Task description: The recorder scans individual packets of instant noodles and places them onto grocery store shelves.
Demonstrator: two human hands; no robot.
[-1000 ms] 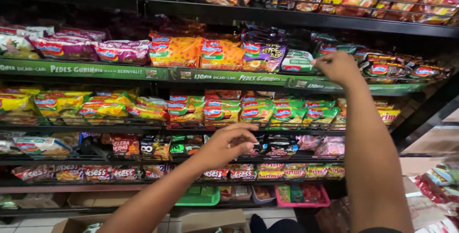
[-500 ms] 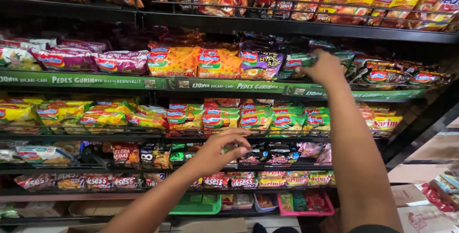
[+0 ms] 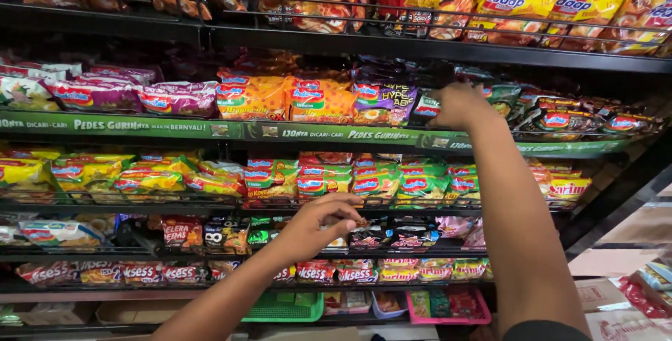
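Before four noodle shelves (image 3: 315,133), two hands: left hand (image 3: 318,225), right hand (image 3: 458,105).

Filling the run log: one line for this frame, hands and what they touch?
left hand: at dark packets, fingers curled, grip unclear | right hand: raised, on green-white packet | scene: noodle shelves

Packets (image 3: 318,100) crowd every shelf; wire rail (image 3: 434,16) fences top row; narrow gaps under shelves.
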